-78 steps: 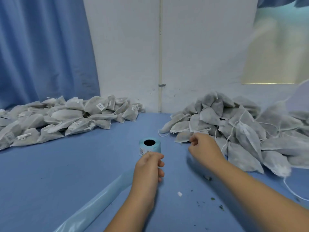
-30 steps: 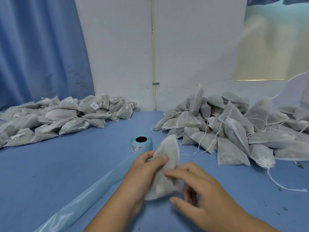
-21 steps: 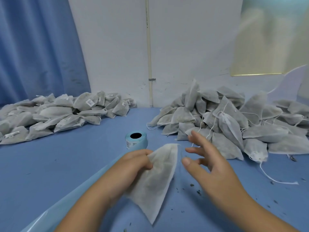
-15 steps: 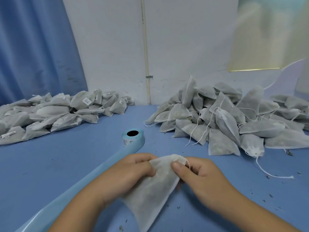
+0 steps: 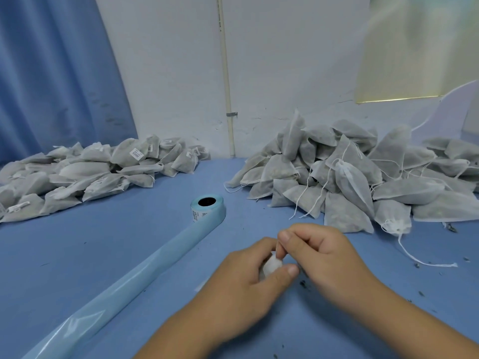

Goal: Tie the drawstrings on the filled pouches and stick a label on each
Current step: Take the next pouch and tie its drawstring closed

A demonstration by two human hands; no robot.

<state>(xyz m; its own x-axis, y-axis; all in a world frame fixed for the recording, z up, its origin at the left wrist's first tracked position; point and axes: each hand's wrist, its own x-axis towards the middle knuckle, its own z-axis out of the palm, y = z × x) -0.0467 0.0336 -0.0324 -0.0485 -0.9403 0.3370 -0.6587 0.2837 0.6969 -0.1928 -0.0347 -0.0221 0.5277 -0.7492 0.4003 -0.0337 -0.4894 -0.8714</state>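
1. The left hand (image 5: 246, 283) and right hand (image 5: 326, 257) meet low in the middle, touching each other, above the blue table (image 5: 103, 255)
2. The left hand's curled fingers and thumb grip a small white non-woven fabric pouch (image 5: 270, 265); only its bunched top shows between the hands
3. The right hand's thumb and forefinger pinch that bunched top from above; the drawstring there cannot be made out
4. A pale blue label roll (image 5: 207, 209) stands on end beyond the hands, its glossy backing strip (image 5: 124, 283) trailing toward the near left
5. A heap of grey filled pouches with white labels (image 5: 88, 174) lies far left; a heap of grey pouches with loose strings (image 5: 347, 174) lies to the right, against the white wall (image 5: 285, 60)
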